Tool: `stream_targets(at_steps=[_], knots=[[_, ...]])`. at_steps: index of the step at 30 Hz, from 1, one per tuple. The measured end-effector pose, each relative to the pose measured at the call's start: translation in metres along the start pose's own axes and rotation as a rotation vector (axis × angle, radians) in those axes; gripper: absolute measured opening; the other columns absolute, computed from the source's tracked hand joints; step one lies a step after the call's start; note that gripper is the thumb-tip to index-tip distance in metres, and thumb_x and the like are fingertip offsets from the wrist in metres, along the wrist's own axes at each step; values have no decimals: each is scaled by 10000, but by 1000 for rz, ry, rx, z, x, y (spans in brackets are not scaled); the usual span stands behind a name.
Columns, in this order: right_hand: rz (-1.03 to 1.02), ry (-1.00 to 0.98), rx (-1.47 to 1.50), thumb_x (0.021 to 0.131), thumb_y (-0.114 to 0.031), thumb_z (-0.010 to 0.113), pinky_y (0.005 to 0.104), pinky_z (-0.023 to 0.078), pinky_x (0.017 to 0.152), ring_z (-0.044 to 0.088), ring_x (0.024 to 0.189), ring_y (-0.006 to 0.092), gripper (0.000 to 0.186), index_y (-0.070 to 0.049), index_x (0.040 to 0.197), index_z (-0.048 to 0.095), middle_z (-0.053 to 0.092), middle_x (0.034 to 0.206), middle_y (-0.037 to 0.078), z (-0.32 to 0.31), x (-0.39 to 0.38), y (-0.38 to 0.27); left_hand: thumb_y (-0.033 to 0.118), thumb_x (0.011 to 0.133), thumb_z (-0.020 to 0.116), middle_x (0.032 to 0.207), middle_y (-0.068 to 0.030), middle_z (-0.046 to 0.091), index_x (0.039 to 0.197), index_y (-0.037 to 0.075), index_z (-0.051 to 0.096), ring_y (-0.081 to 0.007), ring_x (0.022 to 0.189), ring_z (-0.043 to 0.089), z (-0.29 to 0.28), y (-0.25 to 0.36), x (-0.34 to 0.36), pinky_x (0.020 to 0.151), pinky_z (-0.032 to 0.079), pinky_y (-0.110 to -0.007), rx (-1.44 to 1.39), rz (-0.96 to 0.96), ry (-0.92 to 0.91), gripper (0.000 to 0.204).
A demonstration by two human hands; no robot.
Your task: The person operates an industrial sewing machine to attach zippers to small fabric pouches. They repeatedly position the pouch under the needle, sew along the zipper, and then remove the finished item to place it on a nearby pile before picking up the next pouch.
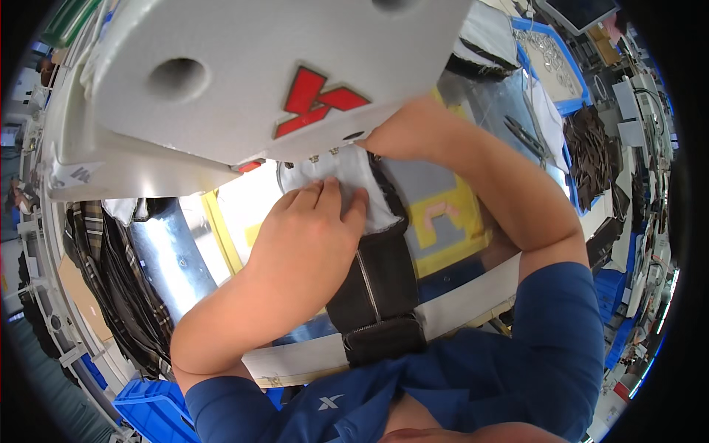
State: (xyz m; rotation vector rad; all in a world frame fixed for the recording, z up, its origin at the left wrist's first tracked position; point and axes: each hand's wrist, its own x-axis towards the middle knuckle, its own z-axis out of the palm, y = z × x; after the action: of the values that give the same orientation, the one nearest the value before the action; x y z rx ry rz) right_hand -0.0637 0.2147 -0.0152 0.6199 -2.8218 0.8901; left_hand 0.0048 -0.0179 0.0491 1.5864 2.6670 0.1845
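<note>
At centre frame the left hand (pixel 314 225) is lying flat, fingers slightly spread, on white cloth (pixel 356 170), likely light, limp, best held by its edges, while the machine (pixel 236 96) is hiding whether the right hand (pixel 402 133) is gripping

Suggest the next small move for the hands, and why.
I'd probably guide the white fabric gently with the left hand, going slowly: its fingers rest on that fabric, whose far part disappears from view behind the machine head. The right hand is at the machine head's lower edge, its fingertips hidden.
</note>
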Motion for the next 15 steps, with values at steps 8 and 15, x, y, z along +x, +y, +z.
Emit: stream_targets(at_steps=[8, 15], knots=[[52, -31, 29, 836, -131, 651, 549, 582, 834, 719, 915, 481, 211, 56, 822, 749, 731, 879, 274, -7, 0, -10, 100, 836, 691, 1170, -251, 727, 1267, -46, 725, -336, 1116, 727, -3, 0, 0, 993, 573, -398, -3, 4, -25, 457], [33, -63, -29, 828, -150, 667, 540, 589, 827, 726, 893, 475, 222, 51, 793, 753, 725, 845, 273, -9, 3, 16, 71, 834, 677, 1255, -263, 713, 1323, -35, 704, -372, 1209, 705, 3, 3, 3, 1040, 562, -439, -69, 21, 17, 501]])
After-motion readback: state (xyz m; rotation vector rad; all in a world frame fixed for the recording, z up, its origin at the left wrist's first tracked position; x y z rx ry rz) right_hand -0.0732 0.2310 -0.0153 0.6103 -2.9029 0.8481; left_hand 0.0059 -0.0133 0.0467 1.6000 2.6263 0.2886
